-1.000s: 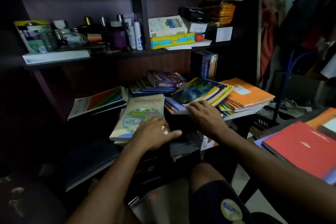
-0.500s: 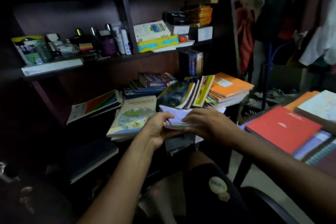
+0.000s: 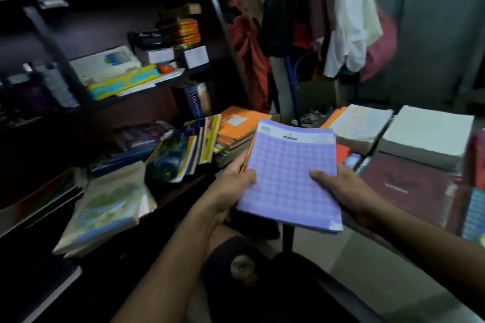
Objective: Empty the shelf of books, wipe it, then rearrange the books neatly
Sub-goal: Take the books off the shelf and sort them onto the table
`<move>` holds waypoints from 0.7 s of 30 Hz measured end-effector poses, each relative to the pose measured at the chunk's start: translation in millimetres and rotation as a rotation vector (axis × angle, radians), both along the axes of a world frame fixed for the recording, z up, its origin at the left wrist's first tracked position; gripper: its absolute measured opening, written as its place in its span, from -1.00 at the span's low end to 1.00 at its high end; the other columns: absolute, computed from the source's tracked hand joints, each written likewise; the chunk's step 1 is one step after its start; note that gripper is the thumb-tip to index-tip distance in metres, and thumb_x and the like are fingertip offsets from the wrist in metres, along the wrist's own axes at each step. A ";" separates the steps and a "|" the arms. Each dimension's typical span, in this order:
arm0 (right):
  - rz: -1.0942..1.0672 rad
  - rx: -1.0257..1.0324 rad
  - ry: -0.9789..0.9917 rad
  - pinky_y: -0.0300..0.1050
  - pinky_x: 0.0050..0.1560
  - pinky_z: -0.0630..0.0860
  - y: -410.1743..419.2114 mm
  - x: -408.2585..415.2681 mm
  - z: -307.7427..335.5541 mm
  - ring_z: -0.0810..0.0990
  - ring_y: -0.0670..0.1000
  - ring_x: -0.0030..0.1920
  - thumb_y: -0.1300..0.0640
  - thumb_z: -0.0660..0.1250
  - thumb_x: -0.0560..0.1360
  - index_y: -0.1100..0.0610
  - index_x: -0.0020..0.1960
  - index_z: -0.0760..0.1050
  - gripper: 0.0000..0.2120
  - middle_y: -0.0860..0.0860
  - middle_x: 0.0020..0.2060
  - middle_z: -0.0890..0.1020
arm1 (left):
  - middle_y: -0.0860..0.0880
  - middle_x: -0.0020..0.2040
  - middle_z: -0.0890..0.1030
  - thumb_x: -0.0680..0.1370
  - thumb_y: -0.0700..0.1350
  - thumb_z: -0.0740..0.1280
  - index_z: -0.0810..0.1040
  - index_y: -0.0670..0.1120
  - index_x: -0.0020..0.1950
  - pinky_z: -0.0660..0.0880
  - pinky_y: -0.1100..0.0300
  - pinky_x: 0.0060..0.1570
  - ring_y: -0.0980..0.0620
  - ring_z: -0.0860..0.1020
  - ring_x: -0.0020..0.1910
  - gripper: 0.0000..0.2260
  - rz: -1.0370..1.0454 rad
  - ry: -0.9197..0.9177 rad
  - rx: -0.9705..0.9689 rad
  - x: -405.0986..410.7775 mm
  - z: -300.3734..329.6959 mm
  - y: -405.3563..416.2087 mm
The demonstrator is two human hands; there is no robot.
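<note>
A thin stack of purple checked notebooks (image 3: 286,173) hangs in the air between the shelf and the table on the right. My left hand (image 3: 233,186) grips its left edge, thumb on the cover. My right hand (image 3: 338,189) grips the right edge the same way. On the dark shelf (image 3: 168,191) lie a mathematics book (image 3: 105,207), a tilted pile of coloured books (image 3: 181,152), an orange stack (image 3: 238,126) and an upright blue dictionary (image 3: 191,102).
The table on the right carries a maroon book (image 3: 404,186), two thick white-paged stacks (image 3: 425,134) and more books. An upper shelf holds boxes and a yellow case (image 3: 123,84). Clothes hang on a rack (image 3: 349,21) behind. My knee is below.
Both hands pulled the purple notebooks out from under the coloured pile and carried them right and up, away from the shelf. The view swung right toward the table.
</note>
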State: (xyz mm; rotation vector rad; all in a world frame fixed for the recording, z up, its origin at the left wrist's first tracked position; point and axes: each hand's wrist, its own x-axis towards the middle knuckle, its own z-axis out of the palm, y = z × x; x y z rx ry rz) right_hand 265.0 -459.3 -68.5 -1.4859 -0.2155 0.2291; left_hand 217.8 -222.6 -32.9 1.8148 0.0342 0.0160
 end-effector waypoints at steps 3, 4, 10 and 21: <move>-0.177 -0.070 -0.006 0.12 0.09 0.64 -13.7 43.0 -12.9 0.72 0.08 0.01 0.21 0.40 0.58 0.18 0.24 0.58 -0.76 0.10 0.10 0.71 | 0.14 0.43 0.49 0.46 -0.10 0.32 0.36 0.05 0.55 0.39 0.12 0.37 0.15 0.45 0.37 -0.37 -0.030 -0.057 0.280 71.2 -5.6 -20.5; -0.191 -0.086 0.042 0.14 0.08 0.64 -17.4 54.6 -13.9 0.72 0.10 -0.01 0.20 0.42 0.56 0.21 0.22 0.59 -0.76 0.13 0.10 0.70 | 0.11 0.43 0.46 0.52 -0.12 0.34 0.34 0.02 0.55 0.35 0.24 0.28 0.17 0.42 0.34 -0.42 -0.029 -0.059 0.354 89.0 -6.6 -23.8; -0.224 -0.189 0.196 -0.10 -0.24 0.58 -51.8 97.4 -14.6 0.70 0.07 -0.10 0.22 0.42 0.56 0.26 0.13 0.63 -0.82 0.12 0.03 0.71 | -0.23 0.44 0.44 0.59 0.08 0.36 0.39 -0.12 0.45 0.41 -0.01 0.27 -0.21 0.44 0.37 -0.50 -0.102 0.083 0.828 164.4 -42.0 -44.1; -0.326 -0.109 0.165 -0.16 -0.35 0.63 -110.2 56.6 28.1 0.73 0.02 -0.25 0.31 0.35 0.58 0.28 0.07 0.61 -0.90 0.12 -0.10 0.72 | -0.04 0.44 0.47 0.52 0.45 0.19 0.35 -0.03 0.45 0.13 -0.16 0.49 -0.11 0.41 0.42 -0.29 -0.193 0.072 0.749 123.9 -36.5 -123.2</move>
